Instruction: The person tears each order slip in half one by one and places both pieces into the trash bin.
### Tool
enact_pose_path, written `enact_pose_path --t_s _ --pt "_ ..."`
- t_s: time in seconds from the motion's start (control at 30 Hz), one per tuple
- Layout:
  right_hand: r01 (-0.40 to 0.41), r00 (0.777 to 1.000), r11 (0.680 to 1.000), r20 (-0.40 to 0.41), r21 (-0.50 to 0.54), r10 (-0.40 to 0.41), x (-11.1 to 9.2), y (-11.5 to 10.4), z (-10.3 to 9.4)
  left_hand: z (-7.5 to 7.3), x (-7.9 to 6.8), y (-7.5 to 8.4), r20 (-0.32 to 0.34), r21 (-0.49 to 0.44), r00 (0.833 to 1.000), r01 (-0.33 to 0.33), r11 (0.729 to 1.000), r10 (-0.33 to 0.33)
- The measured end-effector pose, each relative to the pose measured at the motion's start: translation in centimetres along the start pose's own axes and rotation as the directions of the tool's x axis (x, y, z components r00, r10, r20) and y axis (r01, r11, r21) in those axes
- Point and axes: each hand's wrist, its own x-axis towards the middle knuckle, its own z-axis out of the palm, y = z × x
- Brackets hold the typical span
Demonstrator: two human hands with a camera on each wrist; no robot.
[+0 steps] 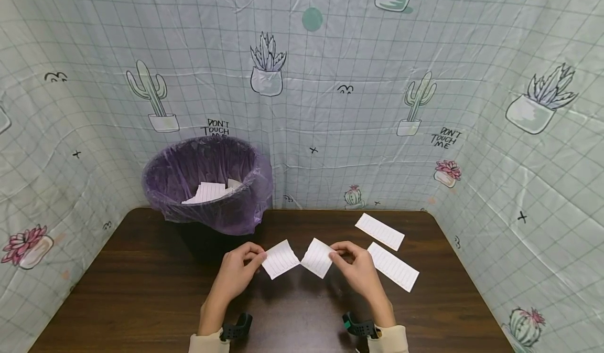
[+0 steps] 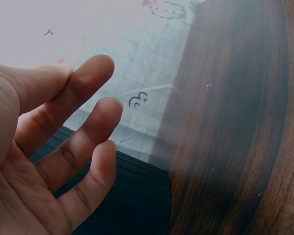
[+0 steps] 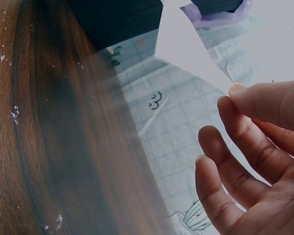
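My left hand (image 1: 237, 271) pinches a white lined paper piece (image 1: 280, 259) between thumb and index finger. A second piece of lined paper (image 1: 317, 258) is pinched in my right hand (image 1: 358, 271). Their facing edges look torn, and the lower corners meet at one point above the table; whether they are still joined there I cannot tell. The right wrist view shows the right thumb (image 3: 269, 103) against the index finger on the paper (image 3: 186, 54), other fingers loosely curled. In the left wrist view, the left hand's (image 2: 54, 132) lower fingers stand apart, touching nothing.
Two lined paper strips (image 1: 380, 232) (image 1: 395, 267) lie on the brown wooden table (image 1: 141, 300), beside and beyond my right hand. At the back left stands a dark bin with a purple plastic liner (image 1: 257, 195), holding paper pieces (image 1: 209, 191). A cactus-print cloth (image 1: 311, 117) surrounds the table.
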Motion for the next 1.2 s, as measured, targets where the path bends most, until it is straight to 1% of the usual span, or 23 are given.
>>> enact_pose_path --t_s 0.27,0.37,0.47,0.6,0.67,0.77,0.93,1.07,1.13,1.2 --pt "-0.013 1.000 1.000 -0.010 0.001 0.013 -0.1 0.0 -0.1 -0.1 -0.1 -0.1 0.003 -0.008 1.000 -0.010 1.000 0.010" --pt "-0.011 1.000 1.000 -0.011 0.000 0.011 -0.2 0.1 -0.1 0.0 -0.2 -0.2 -0.008 -0.011 1.000 -0.026 1.000 0.026" --pt "-0.010 0.999 1.000 -0.032 0.001 0.010 -0.4 0.2 -0.3 0.0 -0.4 -0.3 -0.018 -0.010 0.999 -0.031 0.999 0.030" --pt "-0.015 0.997 1.000 -0.080 0.003 0.015 -0.7 0.6 -0.6 0.2 -0.5 -0.4 0.018 -0.007 1.000 -0.022 1.000 0.022" --pt "-0.016 0.996 1.000 -0.084 0.000 0.016 -0.7 0.6 -0.7 0.3 -0.5 -0.5 0.040 -0.004 0.999 -0.018 1.000 0.018" --pt "-0.004 0.997 1.000 -0.082 -0.019 0.003 -0.6 0.7 -0.6 0.1 -0.4 -0.4 0.038 0.010 0.999 -0.018 1.000 0.018" --pt "0.032 0.994 0.998 -0.105 -0.045 -0.036 -0.3 0.5 -0.6 -0.5 -0.3 -0.4 0.002 0.027 1.000 -0.027 0.999 0.027" --pt "0.078 0.990 0.996 -0.112 -0.039 -0.082 0.0 0.3 -0.3 -0.9 -0.2 -0.3 -0.005 0.037 0.999 -0.047 0.998 0.047" --pt "0.105 0.986 0.993 -0.120 -0.061 -0.112 0.1 -0.2 -0.2 -1.0 -0.1 -0.2 -0.004 0.040 0.998 -0.055 0.998 0.055" --pt "0.128 0.983 0.989 -0.124 -0.078 -0.137 0.2 -0.3 0.0 -1.1 -0.1 0.1 -0.008 0.043 0.998 -0.061 0.997 0.061"
